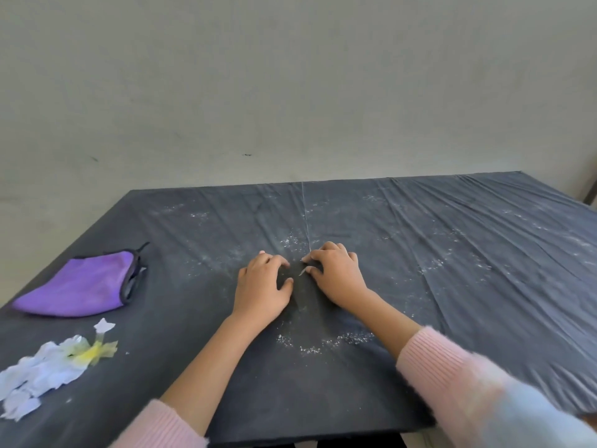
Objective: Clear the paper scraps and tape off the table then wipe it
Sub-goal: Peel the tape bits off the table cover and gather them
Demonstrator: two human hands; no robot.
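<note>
My left hand (262,286) and my right hand (336,272) rest close together on the dark cloth-covered table (452,253), fingers curled down against the cloth. A small pale strip of tape (303,271) sticks up at my right hand's fingertips; whether the fingers pinch it is unclear. A thin pale line (305,215) runs from there to the far edge. White paper scraps (38,376) with crumpled yellowish tape (95,350) lie heaped at the near left. A folded purple cloth (80,286) sits behind the heap.
White crumbs and dust (323,344) speckle the cloth around my hands and toward the right. The cloth is wrinkled on the right half. A plain wall (290,92) stands right behind the table's far edge.
</note>
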